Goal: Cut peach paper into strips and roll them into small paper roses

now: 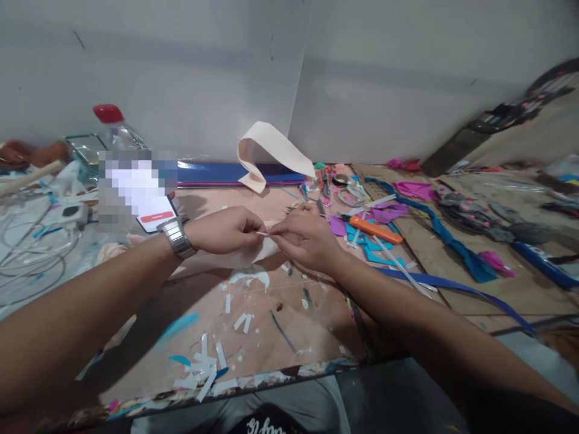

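Note:
My left hand point(226, 229), with a metal watch point(177, 236) on its wrist, and my right hand point(304, 239) meet above the middle of the worktable point(271, 325). Both pinch a small thin white strip point(262, 234) stretched between their fingertips. Under the hands lies a white piece of paper point(248, 256). Both hands' fingers are closed in a pinch.
Paper scraps point(205, 364) litter the near table edge. An orange utility knife point(375, 230), scissors and tape rolls point(348, 190), cyan and magenta scraps lie to the right. A curled cream strip point(271, 150), a bottle point(115, 129), a phone point(156, 216) and cables point(31, 253) sit behind and left.

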`<state>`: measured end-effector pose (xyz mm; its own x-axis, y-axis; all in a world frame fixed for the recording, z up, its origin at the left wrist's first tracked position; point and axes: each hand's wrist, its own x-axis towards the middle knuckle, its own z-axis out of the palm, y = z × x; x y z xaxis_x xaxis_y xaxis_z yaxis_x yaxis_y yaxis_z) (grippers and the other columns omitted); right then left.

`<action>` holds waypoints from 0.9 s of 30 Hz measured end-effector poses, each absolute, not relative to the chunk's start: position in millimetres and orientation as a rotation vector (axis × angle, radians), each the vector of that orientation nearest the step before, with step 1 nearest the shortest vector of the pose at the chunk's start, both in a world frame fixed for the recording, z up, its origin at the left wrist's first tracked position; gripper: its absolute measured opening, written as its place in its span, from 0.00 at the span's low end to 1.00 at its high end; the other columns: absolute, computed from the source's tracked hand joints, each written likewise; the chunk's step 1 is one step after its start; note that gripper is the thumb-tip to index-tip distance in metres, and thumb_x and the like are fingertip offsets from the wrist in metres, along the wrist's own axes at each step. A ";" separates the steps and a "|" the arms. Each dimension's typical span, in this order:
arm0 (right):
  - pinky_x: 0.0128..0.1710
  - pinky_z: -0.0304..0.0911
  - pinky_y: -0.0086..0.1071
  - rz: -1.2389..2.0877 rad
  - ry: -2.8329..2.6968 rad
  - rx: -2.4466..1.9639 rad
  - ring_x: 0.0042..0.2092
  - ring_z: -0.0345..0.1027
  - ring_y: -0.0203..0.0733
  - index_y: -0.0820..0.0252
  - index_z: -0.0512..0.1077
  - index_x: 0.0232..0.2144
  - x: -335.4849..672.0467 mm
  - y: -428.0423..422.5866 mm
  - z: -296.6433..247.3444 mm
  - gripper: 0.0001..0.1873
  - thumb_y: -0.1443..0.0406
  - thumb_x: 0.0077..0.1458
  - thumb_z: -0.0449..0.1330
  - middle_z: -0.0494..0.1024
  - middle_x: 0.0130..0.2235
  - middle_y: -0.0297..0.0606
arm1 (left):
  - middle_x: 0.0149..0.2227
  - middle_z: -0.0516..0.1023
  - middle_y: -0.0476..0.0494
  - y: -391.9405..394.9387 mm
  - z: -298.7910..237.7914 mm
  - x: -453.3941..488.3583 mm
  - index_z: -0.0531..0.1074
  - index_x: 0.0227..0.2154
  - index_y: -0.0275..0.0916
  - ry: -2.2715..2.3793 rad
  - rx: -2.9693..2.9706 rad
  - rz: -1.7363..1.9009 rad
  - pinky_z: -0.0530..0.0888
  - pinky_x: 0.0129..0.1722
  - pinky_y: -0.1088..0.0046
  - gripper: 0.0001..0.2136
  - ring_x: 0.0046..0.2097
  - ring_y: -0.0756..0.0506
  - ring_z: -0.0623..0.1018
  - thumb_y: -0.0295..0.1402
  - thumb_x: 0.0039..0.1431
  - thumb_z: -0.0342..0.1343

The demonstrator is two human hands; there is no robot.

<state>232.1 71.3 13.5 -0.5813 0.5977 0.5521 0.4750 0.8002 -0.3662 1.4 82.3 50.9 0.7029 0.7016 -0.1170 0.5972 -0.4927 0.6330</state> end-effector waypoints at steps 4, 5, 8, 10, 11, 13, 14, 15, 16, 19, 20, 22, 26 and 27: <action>0.53 0.53 0.45 0.200 -2.306 -0.780 0.36 0.75 0.41 0.53 0.80 0.36 232.0 71.2 13.0 0.07 0.65 0.62 0.60 0.85 0.34 0.33 | 0.30 0.78 0.49 83.1 51.3 0.9 0.79 0.38 0.37 0.966 2.190 0.181 0.63 0.33 0.72 0.13 0.32 0.48 0.72 0.34 0.58 0.51; 0.53 0.53 0.45 0.192 -2.306 -0.775 0.36 0.75 0.41 0.53 0.80 0.36 231.9 71.1 13.0 0.07 0.65 0.62 0.60 0.85 0.33 0.33 | 0.31 0.78 0.49 83.2 51.4 1.0 0.79 0.38 0.37 0.964 2.183 0.174 0.63 0.33 0.72 0.13 0.32 0.48 0.72 0.33 0.58 0.50; 0.52 0.53 0.45 0.156 -2.300 -0.747 0.34 0.75 0.40 0.53 0.80 0.35 231.5 71.0 13.4 0.07 0.66 0.61 0.60 0.85 0.32 0.32 | 0.32 0.78 0.49 83.2 51.2 1.7 0.79 0.38 0.37 0.962 2.169 0.164 0.63 0.33 0.72 0.14 0.32 0.48 0.72 0.32 0.58 0.49; 0.51 0.53 0.45 0.143 -2.294 -0.739 0.34 0.75 0.40 0.54 0.80 0.35 231.5 70.9 13.7 0.07 0.66 0.61 0.60 0.85 0.32 0.32 | 0.33 0.78 0.49 83.1 51.1 2.1 0.79 0.38 0.37 0.968 2.157 0.160 0.63 0.33 0.72 0.14 0.32 0.48 0.72 0.31 0.57 0.49; 0.51 0.53 0.45 0.145 -2.297 -0.740 0.34 0.75 0.40 0.53 0.80 0.35 231.6 70.9 13.9 0.08 0.66 0.61 0.60 0.85 0.32 0.32 | 0.33 0.78 0.49 83.1 51.1 2.1 0.79 0.38 0.37 0.971 2.152 0.156 0.63 0.33 0.72 0.13 0.32 0.48 0.72 0.31 0.57 0.49; 0.52 0.53 0.45 0.153 -2.307 -0.731 0.35 0.75 0.40 0.53 0.80 0.35 232.1 70.9 14.3 0.08 0.66 0.62 0.60 0.85 0.33 0.32 | 0.32 0.77 0.50 83.1 51.4 1.8 0.78 0.38 0.37 0.977 2.142 0.146 0.63 0.33 0.72 0.13 0.32 0.48 0.71 0.31 0.57 0.50; 0.52 0.53 0.45 0.154 -2.312 -0.719 0.35 0.75 0.40 0.53 0.80 0.35 232.4 70.9 14.4 0.08 0.66 0.62 0.60 0.85 0.33 0.32 | 0.32 0.77 0.50 83.1 51.7 1.6 0.77 0.37 0.37 0.977 2.136 0.143 0.63 0.33 0.72 0.12 0.32 0.48 0.71 0.31 0.56 0.50; 0.52 0.53 0.45 0.154 -2.316 -0.703 0.35 0.75 0.40 0.53 0.80 0.36 232.8 70.9 14.6 0.08 0.67 0.62 0.60 0.85 0.33 0.31 | 0.31 0.76 0.50 83.2 51.9 1.3 0.77 0.36 0.36 0.975 2.129 0.143 0.63 0.33 0.72 0.11 0.32 0.48 0.71 0.31 0.57 0.50; 0.53 0.53 0.45 0.151 -2.317 -0.687 0.35 0.75 0.39 0.53 0.80 0.36 233.1 70.8 14.7 0.08 0.67 0.61 0.60 0.85 0.33 0.31 | 0.31 0.75 0.50 83.2 52.0 1.1 0.76 0.35 0.36 0.966 2.121 0.145 0.63 0.33 0.72 0.10 0.32 0.48 0.71 0.31 0.57 0.49; 0.53 0.52 0.44 0.136 -2.319 -0.673 0.35 0.76 0.39 0.53 0.80 0.36 233.4 70.3 15.1 0.08 0.68 0.61 0.60 0.85 0.34 0.31 | 0.32 0.74 0.49 82.9 51.8 1.3 0.75 0.34 0.36 0.905 2.103 0.179 0.64 0.36 0.72 0.10 0.34 0.48 0.71 0.33 0.60 0.48; 0.53 0.52 0.44 0.135 -2.320 -0.673 0.35 0.76 0.39 0.53 0.80 0.36 233.3 70.1 15.1 0.08 0.68 0.61 0.60 0.85 0.33 0.31 | 0.33 0.74 0.49 82.7 51.5 1.6 0.75 0.34 0.36 0.894 2.096 0.195 0.65 0.37 0.72 0.12 0.35 0.48 0.71 0.35 0.62 0.48; 0.53 0.52 0.44 0.138 -2.320 -0.677 0.35 0.75 0.39 0.53 0.80 0.36 233.1 70.0 14.8 0.08 0.68 0.61 0.60 0.85 0.33 0.31 | 0.32 0.74 0.48 82.2 50.7 2.4 0.75 0.33 0.36 0.900 2.092 0.213 0.64 0.36 0.72 0.16 0.35 0.48 0.70 0.41 0.66 0.47; 0.54 0.52 0.45 0.142 -2.309 -0.703 0.35 0.75 0.39 0.53 0.80 0.37 233.1 71.0 13.4 0.06 0.65 0.62 0.61 0.85 0.34 0.31 | 0.28 0.70 0.49 81.7 49.5 3.3 0.74 0.32 0.35 0.930 2.125 0.211 0.61 0.31 0.73 0.21 0.30 0.50 0.66 0.48 0.68 0.47; 0.54 0.52 0.44 0.144 -2.306 -0.712 0.36 0.75 0.40 0.53 0.80 0.37 233.1 71.3 13.0 0.06 0.64 0.62 0.62 0.85 0.34 0.32 | 0.28 0.70 0.50 81.8 49.3 3.3 0.74 0.32 0.35 0.932 2.132 0.214 0.61 0.31 0.73 0.21 0.30 0.50 0.67 0.47 0.68 0.47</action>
